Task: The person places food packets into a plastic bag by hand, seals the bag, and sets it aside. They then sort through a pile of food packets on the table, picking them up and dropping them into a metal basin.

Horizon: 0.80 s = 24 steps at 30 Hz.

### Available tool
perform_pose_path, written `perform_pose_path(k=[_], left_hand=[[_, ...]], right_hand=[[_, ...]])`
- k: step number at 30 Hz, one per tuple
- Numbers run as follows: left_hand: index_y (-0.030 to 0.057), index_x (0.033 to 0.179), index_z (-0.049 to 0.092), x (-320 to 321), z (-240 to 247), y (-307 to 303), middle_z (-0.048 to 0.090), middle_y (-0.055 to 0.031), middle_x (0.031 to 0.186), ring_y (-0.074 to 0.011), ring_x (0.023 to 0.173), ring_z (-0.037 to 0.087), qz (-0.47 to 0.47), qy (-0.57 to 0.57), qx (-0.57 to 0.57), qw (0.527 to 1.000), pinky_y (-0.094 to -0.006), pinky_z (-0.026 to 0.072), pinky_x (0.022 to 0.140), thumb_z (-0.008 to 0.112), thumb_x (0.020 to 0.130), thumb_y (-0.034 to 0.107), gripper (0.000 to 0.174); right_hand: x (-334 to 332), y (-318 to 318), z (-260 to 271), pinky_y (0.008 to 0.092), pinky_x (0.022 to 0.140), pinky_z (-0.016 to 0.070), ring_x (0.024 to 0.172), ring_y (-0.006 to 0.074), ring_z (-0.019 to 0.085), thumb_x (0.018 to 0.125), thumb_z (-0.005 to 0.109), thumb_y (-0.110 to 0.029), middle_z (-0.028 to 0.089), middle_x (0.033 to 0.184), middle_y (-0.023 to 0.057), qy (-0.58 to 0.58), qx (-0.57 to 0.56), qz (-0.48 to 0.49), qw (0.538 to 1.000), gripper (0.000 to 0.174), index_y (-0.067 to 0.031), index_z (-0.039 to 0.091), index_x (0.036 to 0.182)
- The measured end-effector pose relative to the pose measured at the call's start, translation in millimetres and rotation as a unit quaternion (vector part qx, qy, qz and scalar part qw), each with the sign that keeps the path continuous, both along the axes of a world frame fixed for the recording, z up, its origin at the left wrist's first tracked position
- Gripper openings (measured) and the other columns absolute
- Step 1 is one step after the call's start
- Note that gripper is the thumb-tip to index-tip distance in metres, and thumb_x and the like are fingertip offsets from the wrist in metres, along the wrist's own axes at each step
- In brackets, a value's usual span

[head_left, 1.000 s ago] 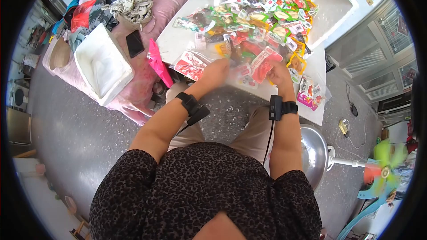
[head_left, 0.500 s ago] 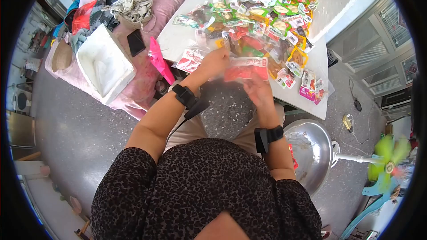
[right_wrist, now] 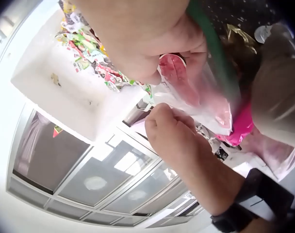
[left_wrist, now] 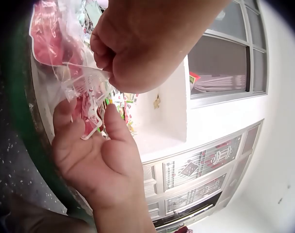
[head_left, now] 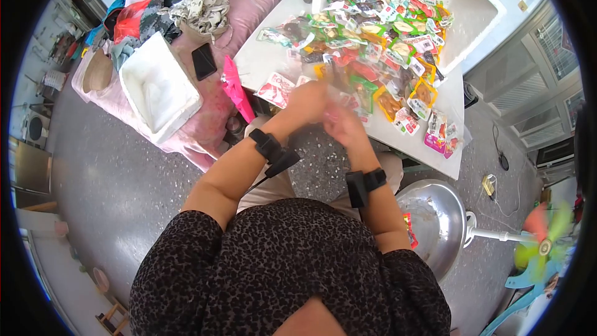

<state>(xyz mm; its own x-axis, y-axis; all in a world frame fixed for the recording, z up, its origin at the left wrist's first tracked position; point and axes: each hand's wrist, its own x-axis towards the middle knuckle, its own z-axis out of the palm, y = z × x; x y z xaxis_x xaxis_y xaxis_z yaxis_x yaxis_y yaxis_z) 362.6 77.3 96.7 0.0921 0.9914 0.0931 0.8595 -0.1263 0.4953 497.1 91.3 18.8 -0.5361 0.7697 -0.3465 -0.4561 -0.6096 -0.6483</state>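
In the head view, my left hand and right hand are close together at the table's near edge, both blurred. The left wrist view shows my left hand with curled fingers pinching the rim of a clear plastic bag; red packets show through the plastic. Below it, my right hand lies palm up, fingers around a red-and-white packet. In the right wrist view, that hand holds a pinkish-red packet against the bag, above my left fist.
A pile of colourful packets spills from a white foam box onto the white table. A steel basin holding a red packet stands at the lower right, beside a fan. Leftward are a pink umbrella and another foam box.
My right hand has come leftward from the packets at the table's right with a red packet, reaching the bag by my left hand. My left hand keeps its place by the bag.
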Motion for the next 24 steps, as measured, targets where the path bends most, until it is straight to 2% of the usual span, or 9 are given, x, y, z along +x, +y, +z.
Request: perform_pose_path(k=[4, 7, 10, 13, 16, 17, 19, 22, 24], left_hand=[[0.0029, 0.084, 0.051, 1, -4, -5, 0.056, -0.0163, 0.078, -0.0315, 0.076, 0.054, -0.029, 0.018, 0.025, 0.999, -0.0408, 0.0424, 0.064, 0.042, 0.074, 0.021, 0.022], [0.0025, 0.084, 0.053, 5, -25, 8, 0.056, -0.0160, 0.079, -0.0311, 0.076, 0.055, -0.044, 0.080, -0.007, 0.996, -0.0400, 0.0433, 0.064, 0.043, 0.074, 0.022, 0.024], [0.0027, 0.083, 0.054, 3, -24, 8, 0.057, -0.0162, 0.079, -0.0309, 0.076, 0.055, -0.040, 0.100, -0.014, 0.994, -0.0394, 0.0438, 0.064, 0.043, 0.074, 0.022, 0.024], [0.0025, 0.084, 0.054, -4, -15, 3, 0.056, -0.0163, 0.080, -0.0310, 0.076, 0.055, -0.049, 0.082, 0.017, 0.995, -0.0392, 0.0441, 0.065, 0.042, 0.074, 0.020, 0.023], [0.0021, 0.083, 0.054, -7, -10, -5, 0.056, -0.0164, 0.082, -0.0310, 0.077, 0.055, -0.078, 0.066, 0.043, 0.994, -0.0396, 0.0439, 0.065, 0.041, 0.075, 0.019, 0.023], [0.0021, 0.083, 0.054, -5, -9, -5, 0.056, -0.0162, 0.083, -0.0311, 0.077, 0.055, -0.069, 0.069, 0.035, 0.995, -0.0397, 0.0438, 0.065, 0.041, 0.074, 0.019, 0.023], [0.0022, 0.082, 0.053, -1, -7, -2, 0.056, -0.0158, 0.083, -0.0312, 0.077, 0.055, -0.052, 0.075, 0.019, 0.996, -0.0399, 0.0435, 0.065, 0.041, 0.074, 0.019, 0.022], [0.0026, 0.080, 0.052, -4, -13, 6, 0.056, -0.0156, 0.081, -0.0318, 0.076, 0.054, -0.057, 0.077, 0.050, 0.994, -0.0402, 0.0429, 0.064, 0.040, 0.075, 0.021, 0.022], [0.0025, 0.079, 0.052, -8, -4, 0, 0.056, -0.0157, 0.080, -0.0320, 0.074, 0.054, -0.037, 0.000, 0.085, 0.996, -0.0396, 0.0426, 0.064, 0.041, 0.075, 0.020, 0.021]], right_hand=[[3, -1, 9, 0.0217, 0.048, 0.0416, 0.065, 0.0108, 0.054, 0.075, 0.054, -0.019, 0.055, 0.085, 0.0030, -0.168, 0.058, 0.037, 0.983, 0.028, -0.0093, 0.045, 0.100], [-28, 4, -3, 0.0207, 0.047, 0.0416, 0.064, 0.0109, 0.053, 0.077, 0.051, -0.017, 0.055, 0.085, 0.0032, 0.004, 0.063, -0.071, 0.995, 0.025, -0.0065, 0.046, 0.099], [-41, 5, 11, 0.0260, 0.065, 0.0460, 0.083, 0.0161, 0.053, 0.080, 0.043, -0.006, 0.052, 0.095, 0.0078, 0.093, 0.026, -0.052, 0.994, 0.019, -0.0027, 0.046, 0.098], [-42, 11, -1, 0.0258, 0.050, 0.0441, 0.068, 0.0157, 0.055, 0.079, 0.046, -0.013, 0.054, 0.083, 0.0040, -0.031, 0.065, 0.005, 0.997, 0.020, -0.0042, 0.046, 0.097], [-33, 21, -8, 0.0280, 0.052, 0.0441, 0.069, 0.0174, 0.055, 0.078, 0.049, -0.016, 0.054, 0.083, 0.0048, -0.154, 0.057, 0.017, 0.986, 0.022, -0.0043, 0.048, 0.096], [-37, 25, -18, 0.0274, 0.051, 0.0437, 0.068, 0.0169, 0.055, 0.077, 0.049, -0.017, 0.054, 0.081, 0.0050, -0.132, 0.178, -0.002, 0.975, 0.022, -0.0043, 0.049, 0.095], [-43, 29, -15, 0.0267, 0.050, 0.0433, 0.067, 0.0162, 0.055, 0.076, 0.050, -0.018, 0.054, 0.080, 0.0049, -0.106, 0.272, -0.020, 0.956, 0.023, -0.0041, 0.049, 0.094], [-53, 32, 5, 0.0257, 0.049, 0.0426, 0.066, 0.0152, 0.054, 0.075, 0.051, -0.019, 0.054, 0.078, 0.0048, -0.009, 0.130, 0.014, 0.991, 0.024, -0.0037, 0.049, 0.094], [-58, 34, 15, 0.0250, 0.049, 0.0422, 0.065, 0.0146, 0.054, 0.075, 0.051, -0.019, 0.054, 0.077, 0.0047, 0.028, 0.086, 0.033, 0.995, 0.024, -0.0035, 0.049, 0.093]])
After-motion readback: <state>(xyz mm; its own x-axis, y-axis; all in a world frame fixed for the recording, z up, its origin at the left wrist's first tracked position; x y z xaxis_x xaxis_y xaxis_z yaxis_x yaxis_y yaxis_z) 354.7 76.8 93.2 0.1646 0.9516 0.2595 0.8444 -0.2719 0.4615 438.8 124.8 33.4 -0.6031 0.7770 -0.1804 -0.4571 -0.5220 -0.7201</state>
